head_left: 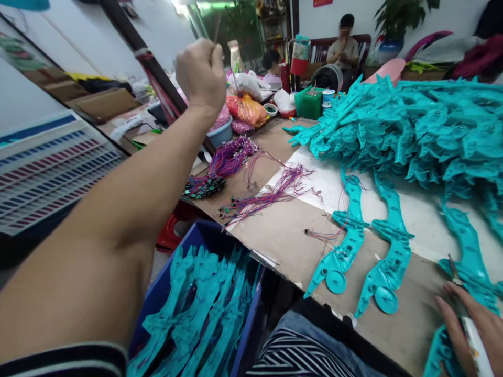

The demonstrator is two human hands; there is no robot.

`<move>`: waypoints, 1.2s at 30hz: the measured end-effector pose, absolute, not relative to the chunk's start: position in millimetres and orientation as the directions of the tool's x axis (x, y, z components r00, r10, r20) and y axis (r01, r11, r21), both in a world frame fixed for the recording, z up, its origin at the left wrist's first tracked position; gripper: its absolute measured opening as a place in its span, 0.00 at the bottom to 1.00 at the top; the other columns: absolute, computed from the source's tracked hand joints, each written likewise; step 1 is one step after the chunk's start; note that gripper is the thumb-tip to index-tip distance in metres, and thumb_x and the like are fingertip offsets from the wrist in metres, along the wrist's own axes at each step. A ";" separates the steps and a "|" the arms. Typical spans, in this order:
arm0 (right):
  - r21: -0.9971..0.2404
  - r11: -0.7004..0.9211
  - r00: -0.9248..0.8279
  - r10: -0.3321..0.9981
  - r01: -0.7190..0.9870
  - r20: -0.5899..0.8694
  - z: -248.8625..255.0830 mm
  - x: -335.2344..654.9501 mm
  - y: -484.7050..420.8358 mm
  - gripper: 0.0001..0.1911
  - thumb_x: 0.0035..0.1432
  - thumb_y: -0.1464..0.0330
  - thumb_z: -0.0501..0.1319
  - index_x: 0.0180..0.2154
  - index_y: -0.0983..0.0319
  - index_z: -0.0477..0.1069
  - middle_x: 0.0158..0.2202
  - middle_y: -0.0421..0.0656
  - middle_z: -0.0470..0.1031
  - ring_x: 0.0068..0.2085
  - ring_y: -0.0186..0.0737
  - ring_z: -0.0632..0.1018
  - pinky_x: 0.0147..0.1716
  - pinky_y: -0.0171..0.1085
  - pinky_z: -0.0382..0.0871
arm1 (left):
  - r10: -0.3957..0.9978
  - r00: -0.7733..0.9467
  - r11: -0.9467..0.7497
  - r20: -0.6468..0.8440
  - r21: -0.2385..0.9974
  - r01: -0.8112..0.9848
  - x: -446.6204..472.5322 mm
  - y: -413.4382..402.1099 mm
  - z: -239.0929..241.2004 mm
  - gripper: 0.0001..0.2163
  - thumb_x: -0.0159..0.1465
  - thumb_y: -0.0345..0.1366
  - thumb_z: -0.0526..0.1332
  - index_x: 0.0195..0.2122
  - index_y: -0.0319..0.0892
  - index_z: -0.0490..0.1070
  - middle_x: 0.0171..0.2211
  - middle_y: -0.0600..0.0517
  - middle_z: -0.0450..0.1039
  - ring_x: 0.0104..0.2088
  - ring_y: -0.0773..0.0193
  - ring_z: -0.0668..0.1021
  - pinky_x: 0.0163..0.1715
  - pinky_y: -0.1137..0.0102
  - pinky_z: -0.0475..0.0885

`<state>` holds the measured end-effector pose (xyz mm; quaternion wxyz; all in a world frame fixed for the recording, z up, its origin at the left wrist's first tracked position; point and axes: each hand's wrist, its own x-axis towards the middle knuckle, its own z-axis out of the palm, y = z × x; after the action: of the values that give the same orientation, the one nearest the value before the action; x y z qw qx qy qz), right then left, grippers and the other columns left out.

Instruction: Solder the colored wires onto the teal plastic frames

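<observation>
My left hand (201, 73) is raised at the upper left, its fingers closed in a fist. A thin wire (234, 81) shows beside it and seems to pass through the fist; its kind is unclear. At the lower right edge, my right hand (477, 309) grips a soldering iron (475, 343) with a pale handle, its tip over a teal plastic part (466, 241). Two more long teal parts, one on the left (349, 235) and another (387, 246) beside it, lie on the table. Thin red and blue wires (320, 235) touch the left one.
Teal parts form a large pile (412, 125) at the back right. Loose wires (275, 191) and a wire bundle (233, 157) lie left of centre. A blue crate (192, 230) of teal parts stands below the table edge. A person (346, 50) sits in the background.
</observation>
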<state>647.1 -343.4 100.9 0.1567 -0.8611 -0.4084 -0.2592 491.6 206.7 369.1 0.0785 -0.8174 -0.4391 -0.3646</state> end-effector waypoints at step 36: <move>-0.110 -0.633 0.526 0.520 0.766 0.673 133.1 645.7 -335.9 0.25 0.68 0.52 0.47 0.60 0.51 0.66 0.44 0.48 0.80 0.44 0.56 0.81 0.47 0.52 0.72 | 0.690 0.224 -0.585 0.689 0.348 0.732 499.3 190.8 389.6 0.06 0.68 0.29 0.57 0.37 0.36 0.73 0.40 0.45 0.78 0.44 0.60 0.76 0.47 0.68 0.67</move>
<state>645.7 -335.9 133.1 0.2010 -0.8502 -0.3783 -0.3061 499.3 190.8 389.6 0.0249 -0.7818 -0.4547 -0.4260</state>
